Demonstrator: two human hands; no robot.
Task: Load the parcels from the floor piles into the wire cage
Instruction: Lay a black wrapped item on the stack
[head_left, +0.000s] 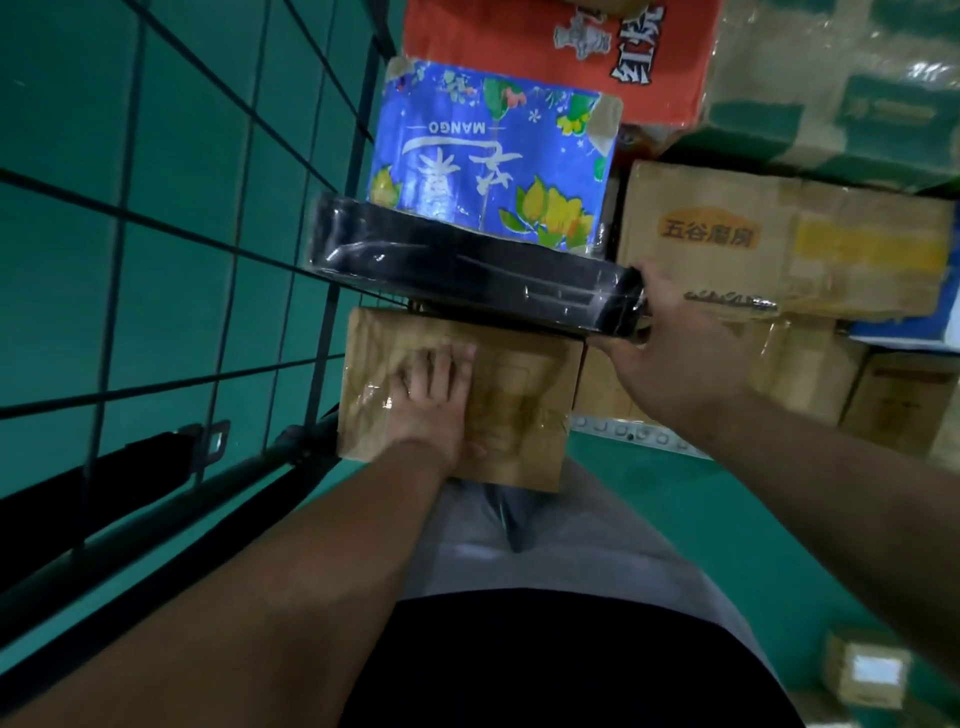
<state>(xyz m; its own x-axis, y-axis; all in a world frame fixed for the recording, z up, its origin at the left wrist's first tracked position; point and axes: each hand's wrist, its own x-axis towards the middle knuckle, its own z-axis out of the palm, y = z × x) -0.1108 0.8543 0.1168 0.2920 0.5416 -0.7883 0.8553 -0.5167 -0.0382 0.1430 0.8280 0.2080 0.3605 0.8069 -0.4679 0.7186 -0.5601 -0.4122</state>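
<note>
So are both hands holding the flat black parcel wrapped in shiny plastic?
No, only the right hand grips the flat black plastic-wrapped parcel; the left hand rests flat on the brown taped cardboard box.

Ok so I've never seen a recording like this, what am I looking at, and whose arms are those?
There is no machine here. A person wears a camera on the head, so this single picture looks down along their own arms. The left hand lies flat on a brown taped box, with its fingers laid over the top. The right hand grips the end of a black wrapped parcel, which shows just beyond that box. The wire cage stands to the left. Ahead are stacked parcels, among them a blue mango box and a plain cardboard box. The floor is green.
</note>
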